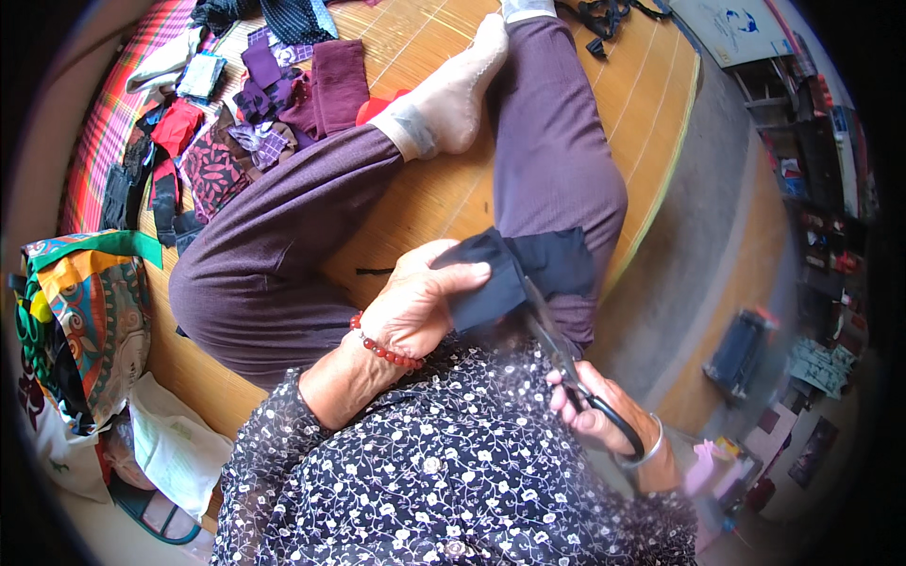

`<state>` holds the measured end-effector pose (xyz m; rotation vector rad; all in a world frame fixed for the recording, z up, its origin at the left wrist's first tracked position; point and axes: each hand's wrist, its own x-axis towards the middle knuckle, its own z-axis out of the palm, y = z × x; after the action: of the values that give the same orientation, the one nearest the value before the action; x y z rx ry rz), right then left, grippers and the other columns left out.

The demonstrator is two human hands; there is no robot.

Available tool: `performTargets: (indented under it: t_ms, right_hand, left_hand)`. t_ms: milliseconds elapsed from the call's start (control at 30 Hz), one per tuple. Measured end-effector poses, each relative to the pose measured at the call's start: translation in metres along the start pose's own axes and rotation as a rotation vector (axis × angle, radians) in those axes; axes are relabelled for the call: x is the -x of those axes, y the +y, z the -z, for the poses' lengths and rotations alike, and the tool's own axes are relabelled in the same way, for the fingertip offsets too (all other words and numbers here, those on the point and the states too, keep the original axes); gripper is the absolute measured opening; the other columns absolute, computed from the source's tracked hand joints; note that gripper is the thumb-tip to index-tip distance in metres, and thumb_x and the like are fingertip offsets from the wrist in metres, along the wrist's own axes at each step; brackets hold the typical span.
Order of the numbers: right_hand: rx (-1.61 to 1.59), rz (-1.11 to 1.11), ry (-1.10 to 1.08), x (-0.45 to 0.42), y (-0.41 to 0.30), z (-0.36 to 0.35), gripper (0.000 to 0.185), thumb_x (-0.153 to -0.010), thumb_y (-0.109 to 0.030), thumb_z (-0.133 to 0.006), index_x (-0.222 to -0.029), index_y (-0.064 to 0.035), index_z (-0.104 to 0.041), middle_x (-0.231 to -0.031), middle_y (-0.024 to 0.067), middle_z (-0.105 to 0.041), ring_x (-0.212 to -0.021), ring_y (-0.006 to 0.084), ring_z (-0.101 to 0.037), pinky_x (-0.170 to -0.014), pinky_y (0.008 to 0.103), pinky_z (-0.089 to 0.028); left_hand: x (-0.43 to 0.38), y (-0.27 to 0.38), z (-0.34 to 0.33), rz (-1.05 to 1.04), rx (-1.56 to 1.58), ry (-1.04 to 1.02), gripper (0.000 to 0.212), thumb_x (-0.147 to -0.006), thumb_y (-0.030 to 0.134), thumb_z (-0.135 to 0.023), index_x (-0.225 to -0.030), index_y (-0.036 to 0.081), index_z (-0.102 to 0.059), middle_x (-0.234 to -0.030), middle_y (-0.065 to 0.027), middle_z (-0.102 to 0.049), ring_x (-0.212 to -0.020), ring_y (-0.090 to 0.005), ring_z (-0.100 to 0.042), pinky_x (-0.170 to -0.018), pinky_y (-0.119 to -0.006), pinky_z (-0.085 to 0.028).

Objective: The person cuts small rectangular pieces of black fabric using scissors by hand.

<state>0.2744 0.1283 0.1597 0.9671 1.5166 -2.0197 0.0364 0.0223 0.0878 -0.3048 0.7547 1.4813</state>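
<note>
My left hand [425, 297] pinches a folded piece of dark navy cloth [485, 286], its thumb lying on top. In my right hand [601, 410] is a pair of scissors [555, 343] with black handles, the fingers through the loops. Its blades point up and left and meet the cloth's right-hand edge. Whether they are cutting through it cannot be told. Another dark cloth part [555, 262] spreads to the right over my purple trouser leg [552, 127]; I cannot tell if it is joined to the held piece.
Fabric scraps [265, 134] in purple, red and black lie on the bamboo mat [439, 201] at upper left. A patterned bag [92, 318] stuffed with cloth stands at left. Black strips [601, 25] lie at the top. Beyond the mat's edge, a dark object [740, 354] rests at right.
</note>
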Motion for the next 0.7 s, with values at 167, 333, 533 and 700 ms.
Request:
performTargets:
  t_ms: [167, 333, 533, 700]
  right_hand:
    - [-0.007, 0.167, 0.071, -0.003, 0.002, 0.003, 0.072, -0.083, -0.055, -0.056, -0.122, 0.0037, -0.04, -0.087, 0.0045, -0.054, -0.076, 0.0107, -0.052, -0.073, 0.0249, -0.045]
    - [-0.272, 0.27, 0.238, 0.0, -0.013, 0.01, 0.094, -0.066, -0.065, -0.066, -0.125, 0.0017, -0.038, -0.094, 0.0044, -0.054, -0.075, 0.0082, -0.05, -0.068, 0.0209, -0.043]
    - [-0.215, 0.548, 0.479, 0.014, -0.029, 0.035, 0.083, -0.075, -0.062, -0.061, -0.124, 0.0006, -0.038, -0.095, 0.0075, -0.055, -0.076, 0.0093, -0.052, -0.067, 0.0232, -0.044]
    - [-0.076, 0.23, 0.469, 0.02, 0.013, 0.036, 0.073, -0.082, -0.06, -0.053, -0.12, 0.0005, -0.041, -0.089, 0.006, -0.055, -0.073, 0.0091, -0.053, -0.066, 0.0236, -0.046]
  left_hand:
    - [0.0, 0.013, -0.014, -0.049, -0.064, -0.024, 0.026, -0.075, -0.003, -0.065, -0.1, -0.002, -0.057, -0.092, -0.0086, -0.064, -0.082, -0.017, -0.064, -0.077, -0.032, -0.053]
    - [-0.019, 0.021, -0.053, -0.138, -0.137, -0.147, 0.024, -0.076, -0.004, -0.066, -0.099, 0.0, -0.057, -0.09, -0.0065, -0.063, -0.08, -0.0154, -0.063, -0.075, -0.032, -0.053]
    - [-0.048, 0.014, -0.098, -0.148, -0.113, -0.235, 0.022, -0.079, -0.003, -0.063, -0.1, -0.001, -0.056, -0.089, -0.0094, -0.064, -0.076, -0.0183, -0.064, -0.068, -0.036, -0.055]
    - [-0.087, -0.024, -0.043, -0.033, -0.187, -0.068, 0.018, -0.08, -0.003, -0.06, -0.098, -0.005, -0.056, -0.09, -0.0128, -0.063, -0.074, -0.0234, -0.064, -0.066, -0.039, -0.055]
